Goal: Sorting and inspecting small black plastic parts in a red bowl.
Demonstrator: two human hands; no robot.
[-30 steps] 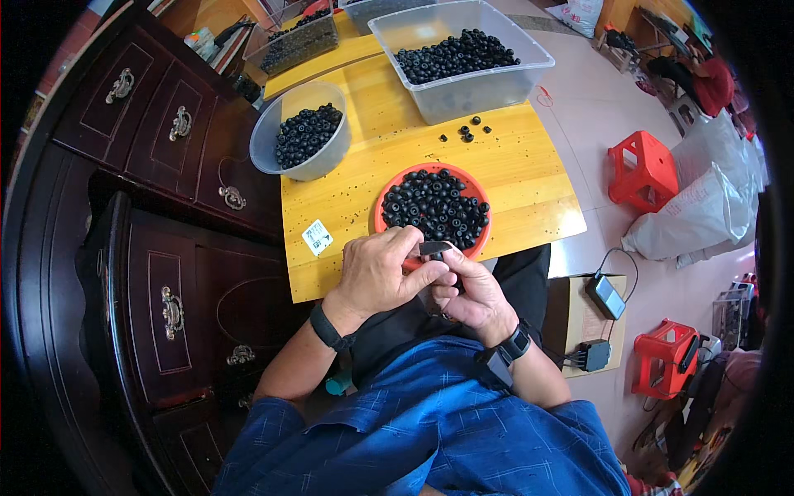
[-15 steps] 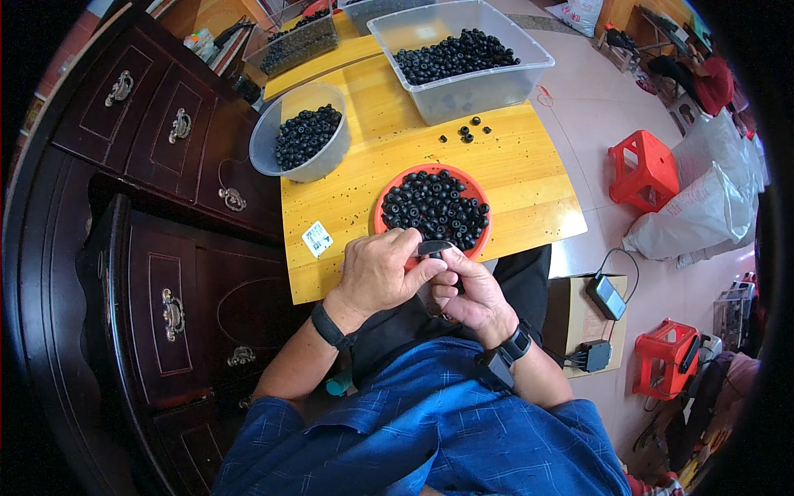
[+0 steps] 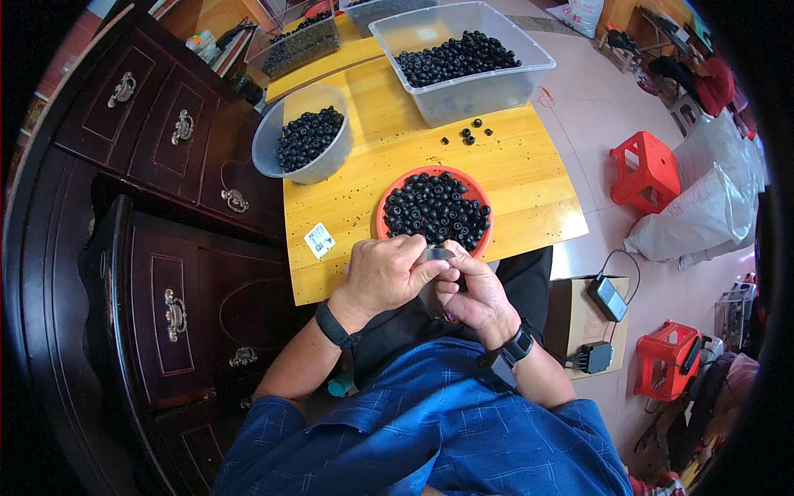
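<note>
My left hand (image 3: pixel 382 271) is closed around a small flat metal blade (image 3: pixel 439 254), which sticks out between its thumb and forefinger toward my right hand. My right hand (image 3: pixel 473 291) has its fingers curled in and its thumb and fingertips at the blade's tip. Whatever it pinches is too small and covered to make out. Just beyond both hands, an orange-red round bowl (image 3: pixel 381 217) full of black ring-shaped rubber-like pieces (image 3: pixel 438 202) sits at the table's near edge.
On the yellow wooden table (image 3: pixel 529 165) stand a round clear tub (image 3: pixel 263 149) and a large clear bin (image 3: pixel 463 106), both holding black pieces. Several loose pieces (image 3: pixel 469 140) and a white label (image 3: pixel 318 240) lie there. Dark drawers (image 3: pixel 165 314) flank the left; red stools (image 3: pixel 645 174) stand right.
The blade between my hands has tilted, its face now catching light. The black piece seen under it before is now hidden. Both hands stay in nearly the same place.
</note>
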